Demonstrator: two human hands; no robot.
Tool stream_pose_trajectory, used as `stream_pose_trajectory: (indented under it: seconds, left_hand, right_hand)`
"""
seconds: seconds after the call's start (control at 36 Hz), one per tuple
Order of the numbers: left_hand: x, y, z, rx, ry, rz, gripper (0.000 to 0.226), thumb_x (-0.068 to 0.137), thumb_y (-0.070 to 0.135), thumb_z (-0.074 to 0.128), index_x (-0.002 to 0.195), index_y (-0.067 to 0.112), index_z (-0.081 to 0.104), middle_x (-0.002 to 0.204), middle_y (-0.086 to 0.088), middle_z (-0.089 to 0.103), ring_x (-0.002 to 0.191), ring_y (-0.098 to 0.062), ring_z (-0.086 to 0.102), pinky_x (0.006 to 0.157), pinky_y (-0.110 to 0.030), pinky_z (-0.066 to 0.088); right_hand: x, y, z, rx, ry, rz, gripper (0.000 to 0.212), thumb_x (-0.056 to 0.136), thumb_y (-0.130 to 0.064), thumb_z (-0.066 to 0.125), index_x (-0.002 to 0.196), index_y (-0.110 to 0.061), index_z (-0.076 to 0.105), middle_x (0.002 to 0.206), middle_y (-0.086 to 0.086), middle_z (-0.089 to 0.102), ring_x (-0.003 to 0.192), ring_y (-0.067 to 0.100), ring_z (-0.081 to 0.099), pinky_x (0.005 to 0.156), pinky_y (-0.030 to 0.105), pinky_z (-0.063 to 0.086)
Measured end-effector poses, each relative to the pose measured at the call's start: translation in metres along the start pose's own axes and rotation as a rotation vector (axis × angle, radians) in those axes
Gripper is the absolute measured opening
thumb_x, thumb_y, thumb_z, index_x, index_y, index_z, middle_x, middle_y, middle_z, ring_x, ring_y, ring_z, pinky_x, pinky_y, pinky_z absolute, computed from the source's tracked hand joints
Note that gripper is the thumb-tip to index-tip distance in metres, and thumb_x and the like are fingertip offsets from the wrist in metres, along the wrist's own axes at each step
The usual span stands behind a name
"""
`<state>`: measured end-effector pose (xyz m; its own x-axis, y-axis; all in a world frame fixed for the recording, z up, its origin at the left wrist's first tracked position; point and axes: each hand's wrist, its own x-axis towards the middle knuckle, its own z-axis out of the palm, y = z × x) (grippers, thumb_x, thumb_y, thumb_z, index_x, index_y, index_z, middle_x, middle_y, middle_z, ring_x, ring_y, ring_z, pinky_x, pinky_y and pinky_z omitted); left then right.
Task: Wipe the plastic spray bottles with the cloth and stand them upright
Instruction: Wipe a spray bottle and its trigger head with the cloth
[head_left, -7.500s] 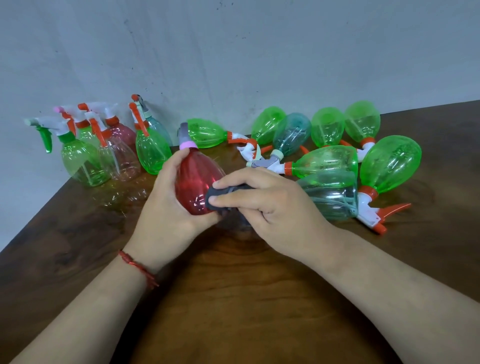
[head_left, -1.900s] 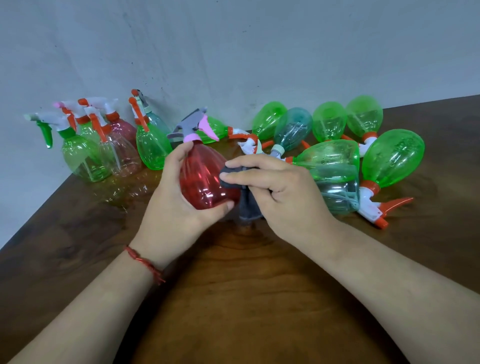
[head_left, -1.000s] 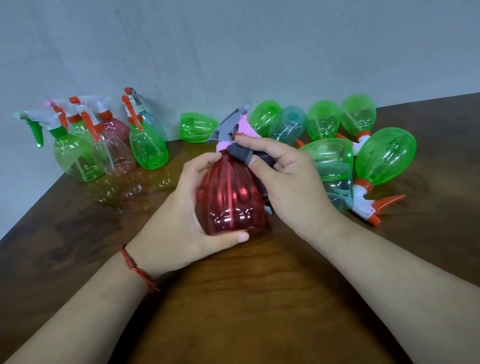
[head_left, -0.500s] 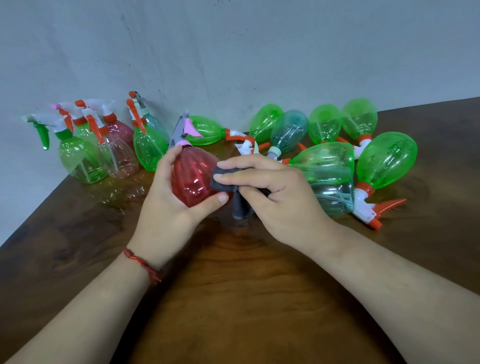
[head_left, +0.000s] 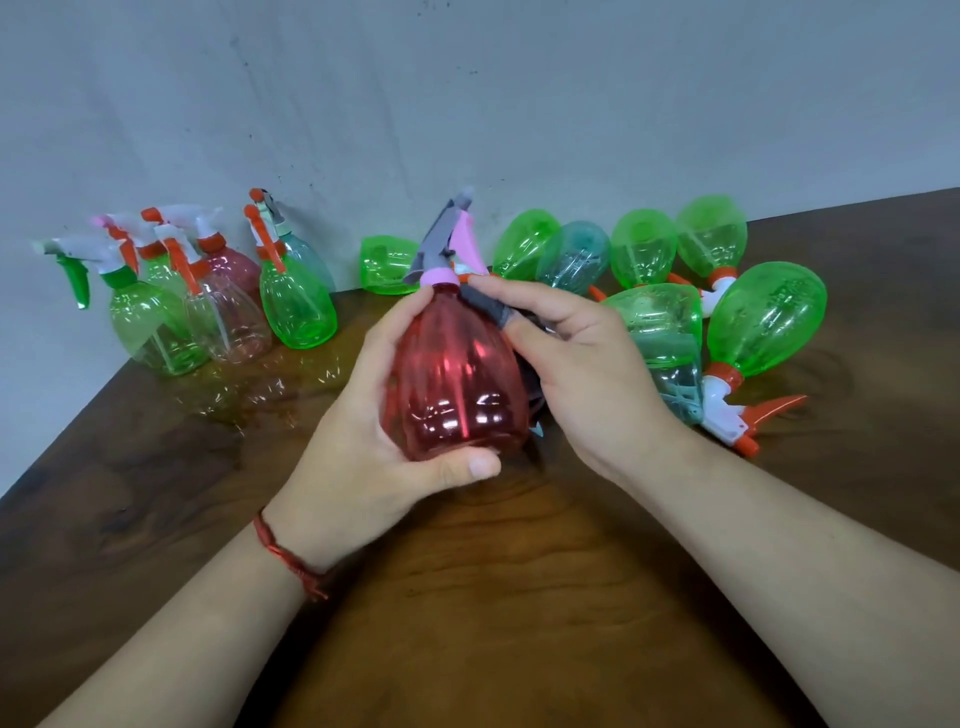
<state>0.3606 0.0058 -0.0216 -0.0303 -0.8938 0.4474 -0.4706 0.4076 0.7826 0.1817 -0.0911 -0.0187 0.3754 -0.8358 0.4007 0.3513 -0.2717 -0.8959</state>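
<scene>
While red bottle (head_left: 457, 374) is wiped: left hand (head_left: 358, 452) grips it; right hand (head_left: 587, 374) pinches cloth (head_left: 488, 312).
Upright bottles (head_left: 298, 306): seemingly done, far left.
Lying bottles (head_left: 763, 322): pending, far right.

The red bottle (head_left: 457, 379) was translucent and ribbed lengthwise, with a pink collar (head_left: 439, 275) and a grey trigger (head_left: 441, 234). The cloth (head_left: 491, 310) was dark grey. The lying bottles (head_left: 769, 317) were mostly bright green, with a teal bottle (head_left: 574, 260) among them. The table (head_left: 493, 597) showed dark brown wood grain. The wrist cord (head_left: 283, 553) was red.
</scene>
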Motion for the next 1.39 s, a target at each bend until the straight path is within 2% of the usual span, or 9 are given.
stream_pose_trajectory:
  seconds: [0.22, 0.44, 0.67, 0.75, 0.92, 1.06, 1.19, 1.28, 1.39]
  left_hand:
    - [0.0, -0.005, -0.001, 0.081, -0.015, -0.004, 0.119, 0.068, 0.023, 0.103, 0.163, 0.021, 0.032, 0.16, 0.003, 0.048, 0.147, -0.021, 0.052, 0.118, -0.049, 0.048]
    - [0.005, -0.011, -0.007, 0.072, 0.128, -0.02, 0.111, 0.072, 0.033, 0.098, 0.163, 0.032, 0.034, 0.16, 0.008, 0.049, 0.143, -0.013, 0.055, 0.117, -0.044, 0.049]
    - [0.009, -0.015, -0.016, 0.145, 0.269, -0.137, 0.111, 0.067, 0.042, 0.096, 0.16, 0.039, 0.036, 0.152, 0.017, 0.053, 0.131, 0.007, 0.058, 0.114, -0.033, 0.051]
    - [0.007, -0.012, -0.012, 0.118, 0.203, -0.095, 0.111, 0.071, 0.037, 0.101, 0.161, 0.036, 0.036, 0.155, 0.014, 0.052, 0.136, 0.001, 0.057, 0.114, -0.03, 0.051]
    - [0.0, -0.001, -0.003, 0.006, 0.018, -0.012, 0.109, 0.072, 0.026, 0.096, 0.162, 0.023, 0.036, 0.159, 0.007, 0.049, 0.143, -0.018, 0.056, 0.116, -0.048, 0.051]
    - [0.0, 0.007, -0.005, -0.121, -0.057, 0.007, 0.107, 0.079, 0.043, 0.091, 0.163, 0.016, 0.03, 0.157, 0.011, 0.049, 0.143, -0.021, 0.055, 0.111, -0.035, 0.053]
    - [-0.002, 0.002, -0.007, -0.122, -0.08, 0.005, 0.102, 0.077, 0.027, 0.087, 0.161, 0.016, 0.029, 0.154, 0.007, 0.051, 0.139, -0.027, 0.059, 0.109, -0.038, 0.055]
    - [-0.002, -0.002, -0.006, -0.123, -0.019, 0.012, 0.103, 0.076, 0.031, 0.088, 0.161, 0.019, 0.031, 0.156, 0.003, 0.048, 0.14, -0.027, 0.059, 0.108, -0.041, 0.056]
    - [0.002, -0.004, -0.008, -0.105, 0.119, -0.014, 0.101, 0.08, 0.032, 0.092, 0.162, 0.029, 0.032, 0.152, 0.016, 0.05, 0.138, -0.012, 0.058, 0.103, -0.028, 0.057]
  right_hand:
    - [0.003, 0.001, -0.003, 0.03, -0.007, 0.069, 0.028, 0.106, -0.003, 0.059, 0.125, -0.012, 0.078, 0.122, 0.001, 0.079, 0.119, 0.02, 0.072, 0.104, 0.04, 0.057]
    - [-0.005, 0.006, -0.001, -0.323, -0.066, -0.181, 0.037, 0.099, 0.01, 0.061, 0.119, -0.014, 0.08, 0.126, -0.004, 0.075, 0.126, 0.006, 0.064, 0.115, 0.026, 0.046]
    - [-0.016, 0.012, 0.008, -0.534, -0.12, -0.272, 0.041, 0.099, 0.008, 0.059, 0.118, -0.019, 0.083, 0.131, -0.011, 0.073, 0.126, 0.0, 0.063, 0.109, 0.016, 0.046]
    - [-0.013, 0.011, 0.006, -0.467, -0.068, -0.222, 0.041, 0.1, 0.008, 0.058, 0.12, -0.019, 0.082, 0.131, -0.01, 0.073, 0.128, 0.0, 0.062, 0.112, 0.018, 0.045]
    - [-0.001, 0.004, 0.0, -0.119, -0.005, -0.02, 0.035, 0.106, 0.002, 0.057, 0.122, -0.019, 0.079, 0.124, -0.006, 0.078, 0.123, 0.011, 0.069, 0.111, 0.041, 0.053]
    - [0.0, -0.003, 0.003, 0.216, 0.014, 0.101, 0.025, 0.101, -0.006, 0.067, 0.124, -0.01, 0.077, 0.124, 0.01, 0.077, 0.12, 0.025, 0.072, 0.103, 0.039, 0.058]
    - [-0.001, -0.002, 0.003, 0.225, 0.045, 0.163, 0.024, 0.097, -0.007, 0.072, 0.12, -0.006, 0.078, 0.12, 0.015, 0.077, 0.115, 0.031, 0.074, 0.089, 0.035, 0.061]
    - [-0.004, 0.002, 0.004, 0.205, 0.018, 0.164, 0.023, 0.1, -0.004, 0.068, 0.121, -0.008, 0.079, 0.12, 0.009, 0.078, 0.117, 0.027, 0.073, 0.096, 0.039, 0.06]
    - [-0.009, 0.004, 0.008, 0.088, 0.004, 0.057, 0.029, 0.1, 0.005, 0.065, 0.113, -0.016, 0.081, 0.115, 0.0, 0.08, 0.113, 0.017, 0.074, 0.102, 0.036, 0.058]
